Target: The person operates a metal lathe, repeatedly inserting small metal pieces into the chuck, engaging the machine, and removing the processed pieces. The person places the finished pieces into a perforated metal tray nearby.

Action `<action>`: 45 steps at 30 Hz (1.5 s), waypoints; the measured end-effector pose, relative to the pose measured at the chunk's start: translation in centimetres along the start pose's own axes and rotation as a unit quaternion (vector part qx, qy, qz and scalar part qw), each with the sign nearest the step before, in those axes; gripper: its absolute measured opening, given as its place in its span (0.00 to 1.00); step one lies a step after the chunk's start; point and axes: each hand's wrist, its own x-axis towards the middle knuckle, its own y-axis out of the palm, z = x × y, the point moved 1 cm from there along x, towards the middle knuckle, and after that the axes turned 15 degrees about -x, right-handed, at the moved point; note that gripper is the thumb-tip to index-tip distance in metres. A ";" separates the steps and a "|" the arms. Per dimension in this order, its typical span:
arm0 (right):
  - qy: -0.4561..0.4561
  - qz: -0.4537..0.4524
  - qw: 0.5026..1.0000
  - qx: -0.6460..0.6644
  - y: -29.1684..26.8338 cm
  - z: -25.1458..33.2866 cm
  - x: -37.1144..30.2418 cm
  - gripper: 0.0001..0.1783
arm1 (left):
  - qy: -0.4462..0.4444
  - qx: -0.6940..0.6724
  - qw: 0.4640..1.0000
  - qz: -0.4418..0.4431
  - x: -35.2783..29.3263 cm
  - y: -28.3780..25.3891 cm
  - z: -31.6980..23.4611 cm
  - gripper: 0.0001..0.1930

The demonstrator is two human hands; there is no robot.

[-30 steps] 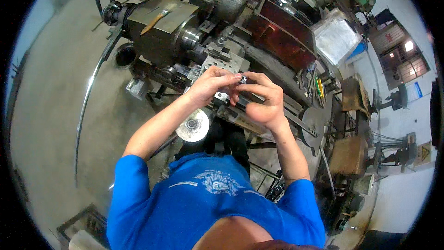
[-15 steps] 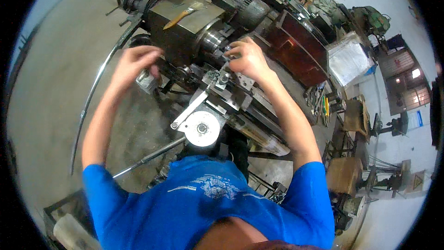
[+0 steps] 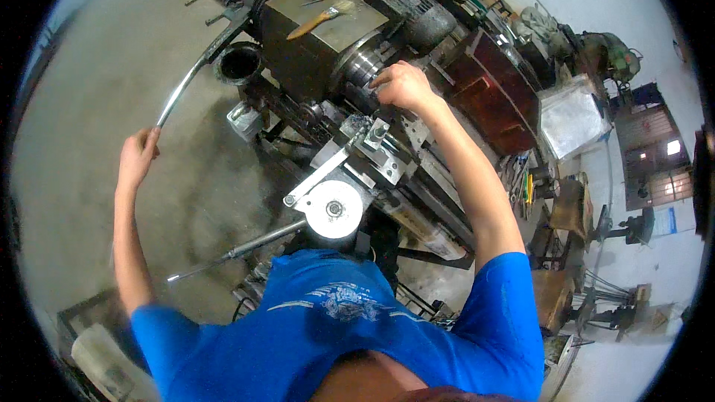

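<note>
My left hand [image 3: 138, 156] is wrapped round a long metal lever [image 3: 179, 91], out to the left of a small lathe. The lever runs up to the far left end of the lathe's headstock [image 3: 305, 48]. At the shiny round chuck [image 3: 365, 67] my right hand [image 3: 406, 88] has its fingers bent together; whatever they pinch is hidden. Just nearer than that hand is the tool post [image 3: 378, 134] on the cross slide. A flat metal arm [image 3: 320, 176] and a pale round disc [image 3: 334, 209] sit closer to my body.
On the headstock lies a paintbrush [image 3: 320, 20] with a wooden handle. Behind it is a motor [image 3: 413, 11]. A second metal rod [image 3: 261, 240] sticks out left of the disc. To the right stand a dark red metal box [image 3: 495, 97] and several hand tools [image 3: 521, 179].
My left hand has moved left and nearer, from beside the lathe onto the lever. My right hand stays at the chuck. The whole view has shifted slightly.
</note>
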 end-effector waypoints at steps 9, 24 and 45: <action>0.020 0.058 0.998 0.024 -1.2 1.0 0.7 0.16 | 0.138 0.261 0.954 -0.059 1.5 1.0 0.2 0.10; 0.052 0.037 0.998 0.011 -1.1 0.9 0.2 0.17 | 0.163 0.445 0.878 -0.062 16.9 -5.7 7.6 0.02; 0.451 -0.158 0.870 0.124 0.7 -6.4 -36.4 0.16 | 0.309 0.159 0.913 -0.213 17.0 1.3 1.6 0.13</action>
